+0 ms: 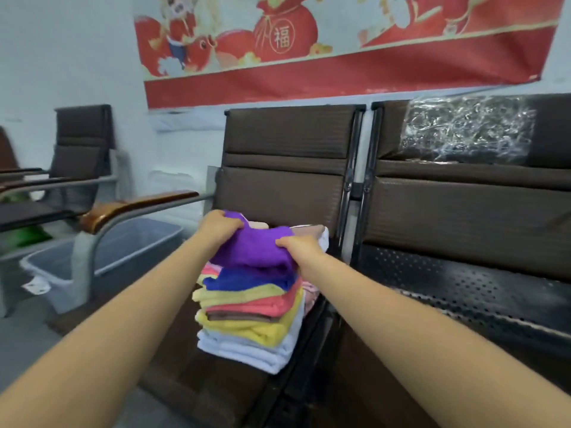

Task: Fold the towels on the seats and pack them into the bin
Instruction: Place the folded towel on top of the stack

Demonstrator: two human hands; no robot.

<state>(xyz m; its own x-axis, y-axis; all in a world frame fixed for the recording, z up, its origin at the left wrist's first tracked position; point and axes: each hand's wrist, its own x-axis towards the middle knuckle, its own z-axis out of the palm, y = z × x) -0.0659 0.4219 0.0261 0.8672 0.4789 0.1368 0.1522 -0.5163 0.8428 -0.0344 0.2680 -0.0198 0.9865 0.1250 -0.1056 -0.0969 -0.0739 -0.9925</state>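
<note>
The towels (250, 307) are fluffy matt terry cloth. The seat (287, 180) wears ribbed, matt brown upholstery; at three o'clock, the neighbouring seat pan (463, 288) is perforated dark metal. The armrest (129, 208) looks like glossy varnished wood, the bin (136, 242) smooth grey plastic.

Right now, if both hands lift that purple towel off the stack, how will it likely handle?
Probably floppy: the purple towel already bunches where the left hand and right hand grip it. Likely light, being thin cloth. The towel stack beneath looks uneven, so dragging might shift it.
</note>
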